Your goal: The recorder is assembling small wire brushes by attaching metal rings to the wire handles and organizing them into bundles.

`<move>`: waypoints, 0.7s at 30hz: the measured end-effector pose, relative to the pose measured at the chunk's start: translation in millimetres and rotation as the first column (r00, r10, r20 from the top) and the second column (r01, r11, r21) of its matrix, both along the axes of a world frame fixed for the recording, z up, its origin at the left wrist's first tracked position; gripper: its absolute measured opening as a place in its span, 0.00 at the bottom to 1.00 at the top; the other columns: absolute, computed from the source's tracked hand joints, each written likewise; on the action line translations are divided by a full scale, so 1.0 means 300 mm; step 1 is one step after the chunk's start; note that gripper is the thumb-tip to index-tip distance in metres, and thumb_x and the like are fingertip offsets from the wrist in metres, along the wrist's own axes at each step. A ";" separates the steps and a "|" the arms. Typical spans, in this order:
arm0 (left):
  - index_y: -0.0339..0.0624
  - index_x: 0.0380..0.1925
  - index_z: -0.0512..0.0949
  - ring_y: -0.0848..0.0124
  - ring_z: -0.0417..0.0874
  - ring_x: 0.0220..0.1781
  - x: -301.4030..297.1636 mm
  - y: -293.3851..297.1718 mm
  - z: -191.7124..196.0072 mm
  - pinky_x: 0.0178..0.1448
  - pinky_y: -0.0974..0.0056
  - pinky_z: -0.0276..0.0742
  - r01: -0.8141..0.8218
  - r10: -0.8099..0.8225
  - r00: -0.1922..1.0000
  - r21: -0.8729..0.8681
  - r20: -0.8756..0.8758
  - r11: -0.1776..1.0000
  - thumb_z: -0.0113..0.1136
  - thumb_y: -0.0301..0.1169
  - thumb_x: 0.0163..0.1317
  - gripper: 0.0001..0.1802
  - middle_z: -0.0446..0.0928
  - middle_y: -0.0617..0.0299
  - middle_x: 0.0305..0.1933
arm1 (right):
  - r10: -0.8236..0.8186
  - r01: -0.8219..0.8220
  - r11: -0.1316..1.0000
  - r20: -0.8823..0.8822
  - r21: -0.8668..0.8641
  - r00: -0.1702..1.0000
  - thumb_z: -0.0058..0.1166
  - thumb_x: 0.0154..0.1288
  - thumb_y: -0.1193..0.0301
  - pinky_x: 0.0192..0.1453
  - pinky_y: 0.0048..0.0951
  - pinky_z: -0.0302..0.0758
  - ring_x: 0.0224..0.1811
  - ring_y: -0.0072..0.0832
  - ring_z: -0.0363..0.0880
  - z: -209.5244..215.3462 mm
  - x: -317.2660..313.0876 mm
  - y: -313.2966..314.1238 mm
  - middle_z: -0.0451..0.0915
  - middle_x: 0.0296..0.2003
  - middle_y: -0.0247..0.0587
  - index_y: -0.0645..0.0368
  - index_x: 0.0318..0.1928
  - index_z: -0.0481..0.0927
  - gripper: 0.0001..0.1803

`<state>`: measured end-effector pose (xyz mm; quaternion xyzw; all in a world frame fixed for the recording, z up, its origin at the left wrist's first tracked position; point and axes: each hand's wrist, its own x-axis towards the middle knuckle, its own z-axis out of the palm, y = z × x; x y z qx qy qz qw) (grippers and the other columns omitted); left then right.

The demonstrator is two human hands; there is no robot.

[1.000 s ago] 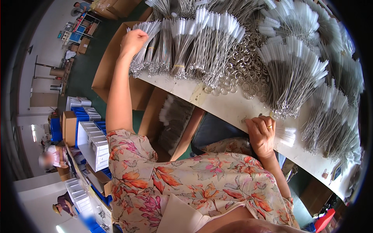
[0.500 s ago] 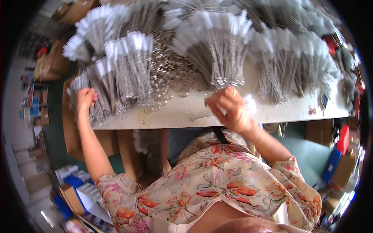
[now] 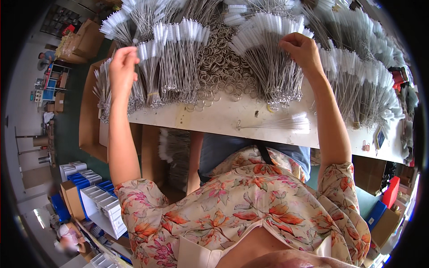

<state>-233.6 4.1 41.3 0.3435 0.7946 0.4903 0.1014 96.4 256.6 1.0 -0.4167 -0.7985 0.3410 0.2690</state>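
Note:
Bundles of thin wire-handled cleaning brushes with white bristle heads stand along the far part of the white table (image 3: 210, 117). My right hand (image 3: 306, 51) reaches over the middle bundle of brushes (image 3: 270, 58), its thumb and fingers pinched together at the bristle heads. My left hand (image 3: 122, 73) is raised at the left bundle of brushes (image 3: 149, 71), fingers curled and slightly blurred; what they hold, if anything, cannot be made out. Between the bundles lies a heap of metal rings (image 3: 221, 58). A few loose brushes (image 3: 272, 124) lie flat near the table's front edge.
More brush bundles (image 3: 357, 85) crowd the table's right side. Below its left end stands an open cardboard box (image 3: 91, 129). White plastic trays (image 3: 105, 205) are stacked at the lower left. Red and blue bins (image 3: 391, 192) stand at the far right.
My right hand has moved up and away from the middle bundle's looped wire ends to its bristle heads. My left hand has lifted from the left bundle. The view has shifted.

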 end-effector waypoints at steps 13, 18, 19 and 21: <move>0.36 0.28 0.76 0.61 0.80 0.29 -0.134 0.187 -0.217 0.37 0.60 0.73 0.095 -0.300 0.849 -0.432 -0.435 0.897 0.56 0.36 0.52 0.13 0.79 0.51 0.26 | -0.048 0.045 0.998 -0.074 -0.040 0.996 0.56 0.56 0.66 0.31 0.26 0.77 0.24 0.22 0.80 -0.008 0.009 0.012 0.81 0.26 0.39 0.63 0.36 0.78 0.12; 0.39 0.37 0.74 0.79 0.69 0.22 -0.146 0.134 -0.231 0.26 0.73 0.63 0.074 -0.074 0.997 0.027 -0.020 0.997 0.49 0.30 0.61 0.08 0.77 0.60 0.28 | -0.063 -0.053 0.993 -0.837 -0.109 0.543 0.44 0.66 0.73 0.42 0.31 0.77 0.34 0.30 0.79 0.131 0.121 -0.036 0.78 0.30 0.43 0.62 0.38 0.69 0.05; 0.40 0.40 0.74 0.84 0.65 0.21 -0.062 0.142 -0.169 0.24 0.77 0.58 0.011 -0.030 0.994 0.177 0.104 0.984 0.48 0.29 0.63 0.09 0.76 0.62 0.30 | -0.116 0.056 0.993 -0.834 -0.102 0.539 0.43 0.67 0.73 0.40 0.30 0.78 0.32 0.29 0.79 0.153 0.224 -0.001 0.77 0.31 0.43 0.62 0.39 0.68 0.05; 0.39 0.49 0.72 0.87 0.59 0.20 -0.051 0.082 -0.107 0.21 0.81 0.52 0.024 -0.106 0.983 0.470 0.149 0.883 0.49 0.31 0.65 0.14 0.72 0.65 0.33 | -0.252 0.371 0.927 -0.633 0.060 0.732 0.48 0.64 0.69 0.32 0.29 0.77 0.26 0.23 0.75 0.190 0.396 0.007 0.77 0.28 0.40 0.61 0.38 0.72 0.08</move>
